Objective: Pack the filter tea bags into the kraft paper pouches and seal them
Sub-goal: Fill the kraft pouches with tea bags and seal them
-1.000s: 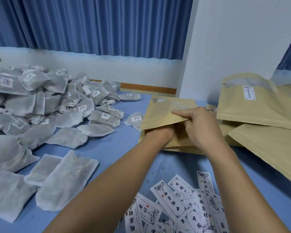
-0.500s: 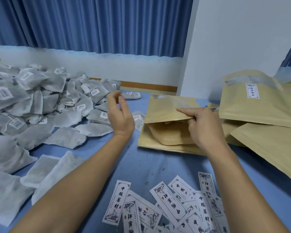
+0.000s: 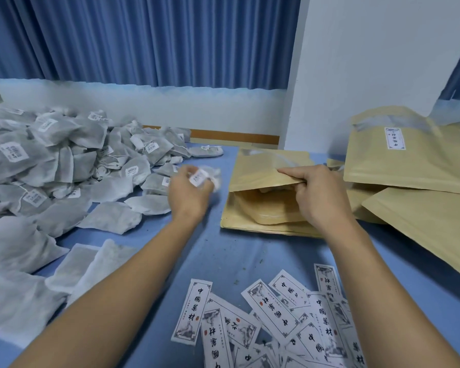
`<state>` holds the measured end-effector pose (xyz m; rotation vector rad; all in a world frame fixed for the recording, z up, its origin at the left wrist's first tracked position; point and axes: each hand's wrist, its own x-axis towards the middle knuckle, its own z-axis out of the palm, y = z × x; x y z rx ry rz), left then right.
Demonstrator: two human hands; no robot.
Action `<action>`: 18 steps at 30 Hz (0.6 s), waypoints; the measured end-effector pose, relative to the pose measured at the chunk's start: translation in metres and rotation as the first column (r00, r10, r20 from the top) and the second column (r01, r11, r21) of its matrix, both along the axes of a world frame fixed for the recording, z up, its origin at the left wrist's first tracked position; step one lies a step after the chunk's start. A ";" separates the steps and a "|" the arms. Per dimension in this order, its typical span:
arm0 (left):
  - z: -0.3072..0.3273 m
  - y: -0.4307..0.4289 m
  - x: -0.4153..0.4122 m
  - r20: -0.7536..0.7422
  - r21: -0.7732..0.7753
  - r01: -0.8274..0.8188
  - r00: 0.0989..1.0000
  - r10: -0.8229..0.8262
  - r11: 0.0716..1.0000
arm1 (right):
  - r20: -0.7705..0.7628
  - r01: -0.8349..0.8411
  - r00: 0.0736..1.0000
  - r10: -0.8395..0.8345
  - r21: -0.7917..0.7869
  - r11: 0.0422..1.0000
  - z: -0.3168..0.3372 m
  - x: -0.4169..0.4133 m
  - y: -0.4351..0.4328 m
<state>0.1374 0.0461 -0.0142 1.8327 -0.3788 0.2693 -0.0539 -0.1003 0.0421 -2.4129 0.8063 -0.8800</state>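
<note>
A kraft paper pouch (image 3: 260, 171) lies on a flat stack of pouches at the table's middle, its mouth facing me. My right hand (image 3: 316, 195) pinches the pouch's upper lip and lifts it, so the mouth gapes. My left hand (image 3: 189, 192) grips a grey filter tea bag (image 3: 210, 176) with a white tag, just left of the pouch mouth and above the table. A large heap of filter tea bags (image 3: 51, 160) covers the left side.
Filled kraft pouches (image 3: 409, 160), one with a white label, lie at the right, more overlapping toward the front right. Printed paper labels (image 3: 271, 317) are scattered at the near edge. A blue cloth (image 3: 223, 256) covers the table. A white pillar and blue curtains stand behind.
My left hand came out of the pouch, swung left to the heap, took a tea bag and now holds it beside the pouch mouth. My right hand kept hold of the pouch lip.
</note>
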 end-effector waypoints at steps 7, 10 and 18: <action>-0.002 0.014 -0.096 0.871 0.181 0.304 0.392 -0.296 0.935 | -0.019 -0.006 1.000 0.006 -0.009 1.000 0.005 -0.002 0.003; -0.006 -0.010 -0.112 0.764 0.510 0.116 0.394 -0.511 0.852 | -0.022 -0.038 0.999 0.039 0.017 0.999 0.009 -0.004 0.005; 0.025 -0.081 -0.104 0.132 0.405 0.275 0.926 -0.354 0.872 | -0.058 -0.115 0.992 0.114 -0.007 0.993 0.012 -0.005 0.007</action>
